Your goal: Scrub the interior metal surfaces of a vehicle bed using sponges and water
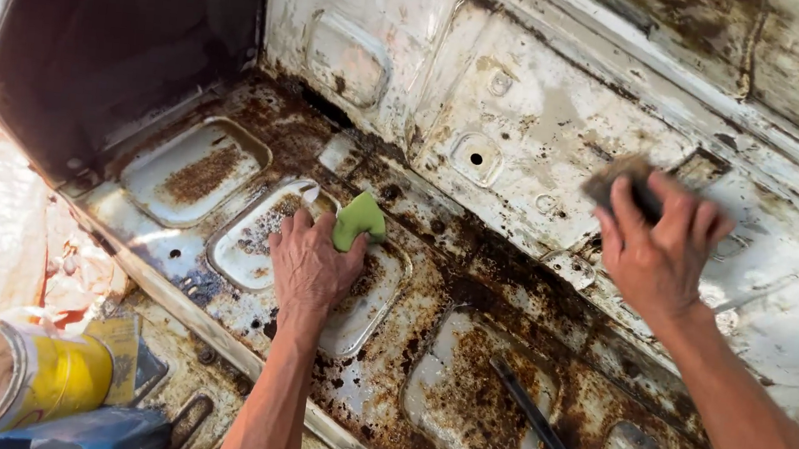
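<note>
One package is seen: a round can (9, 377) at the near left corner, lying on its side with the open mouth turned toward the camera. A yellow label band is wrapped around the body, with a pale metal rim at the mouth. Part of it is cut off by the frame edge. No signs or screens are seen. No other labels can be made out.
</note>
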